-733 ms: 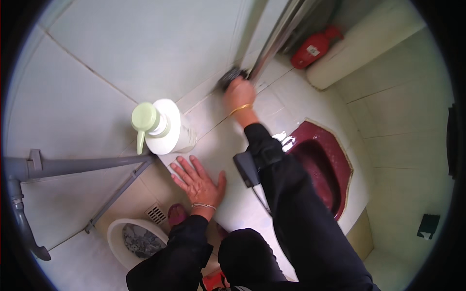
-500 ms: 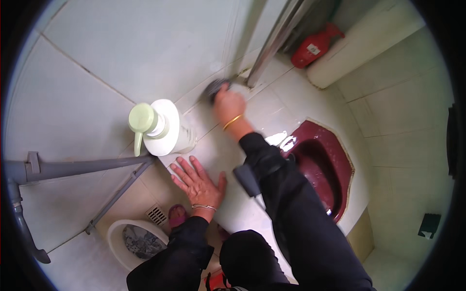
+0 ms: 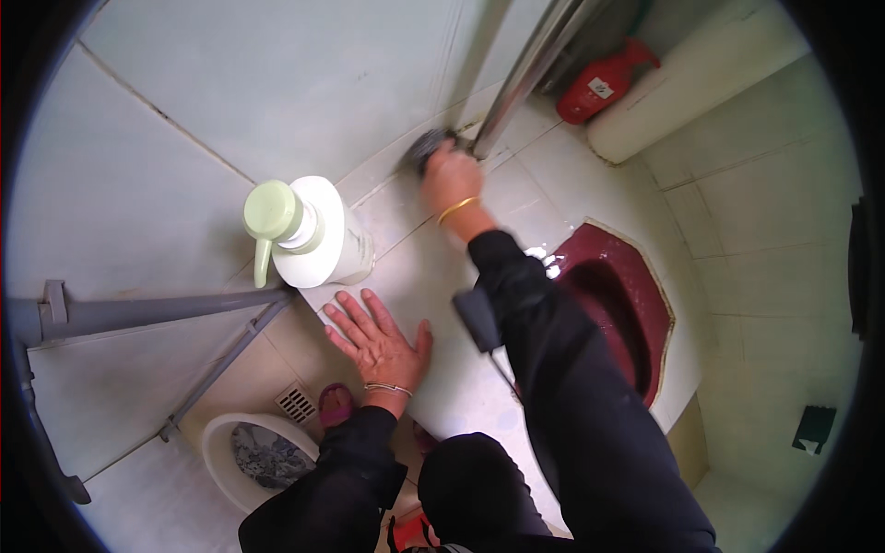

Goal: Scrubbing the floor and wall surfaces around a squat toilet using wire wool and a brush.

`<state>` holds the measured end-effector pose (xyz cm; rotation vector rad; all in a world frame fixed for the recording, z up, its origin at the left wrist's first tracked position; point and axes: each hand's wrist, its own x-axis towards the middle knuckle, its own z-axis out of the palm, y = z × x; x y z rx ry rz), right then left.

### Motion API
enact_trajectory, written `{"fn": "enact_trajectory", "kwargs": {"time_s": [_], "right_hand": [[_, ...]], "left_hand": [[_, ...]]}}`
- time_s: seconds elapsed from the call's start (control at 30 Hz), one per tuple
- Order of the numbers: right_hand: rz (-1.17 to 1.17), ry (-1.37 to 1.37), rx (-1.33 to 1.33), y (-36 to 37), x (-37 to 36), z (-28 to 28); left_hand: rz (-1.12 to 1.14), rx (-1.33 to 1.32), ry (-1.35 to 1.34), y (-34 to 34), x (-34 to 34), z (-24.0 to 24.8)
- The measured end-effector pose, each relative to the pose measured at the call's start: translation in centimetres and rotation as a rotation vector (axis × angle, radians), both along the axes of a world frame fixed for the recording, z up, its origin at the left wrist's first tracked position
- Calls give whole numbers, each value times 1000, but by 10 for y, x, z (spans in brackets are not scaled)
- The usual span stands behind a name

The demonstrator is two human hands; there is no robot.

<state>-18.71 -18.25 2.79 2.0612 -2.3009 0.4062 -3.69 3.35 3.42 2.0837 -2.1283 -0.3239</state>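
Note:
Down at the foot of the tiled wall, my right hand (image 3: 451,182) is closed on a dark grey scrubber (image 3: 428,146), held against the tile close to a metal post (image 3: 522,78). Motion blurs the scrubber, so whether it is a brush or a wire pad is unclear. My left hand (image 3: 379,342) lies flat with fingers spread on the raised white tiled ledge (image 3: 419,281), near its edge. Just beyond those fingertips stands a white pump bottle (image 3: 348,251) with a pale green pump head, upright on the ledge.
To the right, a dark red squat toilet (image 3: 636,304) is set into the ledge. A red bottle (image 3: 595,89) lies by a thick white pipe (image 3: 687,83). Grey pipes (image 3: 166,316) run along the left. Below are a floor drain (image 3: 297,403) and a white bucket (image 3: 219,461) holding grey cloth.
My right hand and the scrubber have slid up and right along the wall's foot, nearer the metal post. My left hand stays spread in the same place.

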Motion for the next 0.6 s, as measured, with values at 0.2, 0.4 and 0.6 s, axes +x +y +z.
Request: {"fn": "enact_trajectory", "kwargs": {"time_s": [0.2, 0.4, 0.6], "right_hand": [[-160, -146, -24, -18, -27, 3], [297, 74, 61, 60, 38, -6], [10, 32, -99, -6, -8, 9]], "left_hand": [[-31, -3, 11, 2, -3, -2], [-65, 28, -35, -3, 8, -2], [-84, -11, 41, -1, 13, 2]]}}
